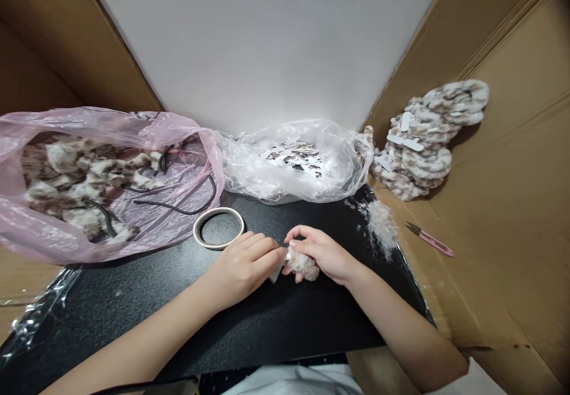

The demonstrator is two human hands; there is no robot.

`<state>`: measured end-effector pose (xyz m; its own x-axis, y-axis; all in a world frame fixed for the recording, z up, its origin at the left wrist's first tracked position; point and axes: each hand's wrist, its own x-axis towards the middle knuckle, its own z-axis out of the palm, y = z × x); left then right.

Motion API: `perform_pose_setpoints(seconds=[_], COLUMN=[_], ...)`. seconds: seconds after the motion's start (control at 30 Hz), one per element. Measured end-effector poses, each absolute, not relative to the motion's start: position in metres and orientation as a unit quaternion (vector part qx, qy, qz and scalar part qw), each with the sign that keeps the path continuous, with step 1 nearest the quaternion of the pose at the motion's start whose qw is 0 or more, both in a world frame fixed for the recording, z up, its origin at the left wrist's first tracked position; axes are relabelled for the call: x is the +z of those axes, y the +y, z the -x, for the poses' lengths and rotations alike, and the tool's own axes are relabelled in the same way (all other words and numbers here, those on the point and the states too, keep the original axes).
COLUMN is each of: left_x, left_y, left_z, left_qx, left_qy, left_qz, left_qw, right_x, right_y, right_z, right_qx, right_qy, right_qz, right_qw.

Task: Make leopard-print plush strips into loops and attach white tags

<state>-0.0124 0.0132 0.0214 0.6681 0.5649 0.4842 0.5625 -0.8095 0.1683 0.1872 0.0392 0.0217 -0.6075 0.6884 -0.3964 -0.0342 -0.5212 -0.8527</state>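
My left hand is closed at the middle of the black table, its fingertips pinching the end of a small fluffy white-and-brown furry piece. A flat whitish strip shows under those fingertips. On the other side, my right hand curls round the same furry piece, thumb and fingers gripping it. The two hands almost meet, and their fingers hide part of the piece. Just beyond my left hand lies a ring-shaped roll of tape.
At left, a pink plastic bag holds furry pieces and dark cords. A clear bag holds many white tags. Bundled furry loops with tags rest at right, near pink thread snips and loose fluff. Cardboard walls flank the table.
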Motion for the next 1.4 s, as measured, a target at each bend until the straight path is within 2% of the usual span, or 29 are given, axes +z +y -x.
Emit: perform_pose_setpoints(seconds=[0.23, 0.6, 0.7, 1.0, 1.13, 1.4], left_x=[0.015, 0.007, 0.004, 0.006, 0.008, 0.011], left_y=[0.011, 0.011, 0.013, 0.021, 0.020, 0.010], left_z=[0.007, 0.002, 0.003, 0.005, 0.005, 0.000], left_qx=[0.316, 0.333, 0.320, 0.346, 0.324, 0.313], left_qy=[0.307, 0.261, 0.288, 0.359, 0.384, 0.440], left_qz=[-0.897, -0.906, -0.901, -0.806, -0.783, -0.717], left_qw=[-0.027, -0.010, 0.043, 0.319, 0.366, 0.441], right_x=[0.016, 0.012, 0.011, 0.009, 0.010, 0.012], right_y=[0.042, 0.043, 0.040, 0.032, 0.030, 0.033], right_z=[-0.189, -0.182, -0.180, -0.177, -0.177, -0.178], right_qx=[0.751, 0.683, 0.645, 0.538, 0.511, 0.560], right_qy=[-0.388, -0.449, -0.473, -0.533, -0.552, -0.522], right_qz=[0.419, 0.463, 0.462, 0.472, 0.482, 0.464], right_qw=[0.332, 0.343, 0.383, 0.451, 0.450, 0.446])
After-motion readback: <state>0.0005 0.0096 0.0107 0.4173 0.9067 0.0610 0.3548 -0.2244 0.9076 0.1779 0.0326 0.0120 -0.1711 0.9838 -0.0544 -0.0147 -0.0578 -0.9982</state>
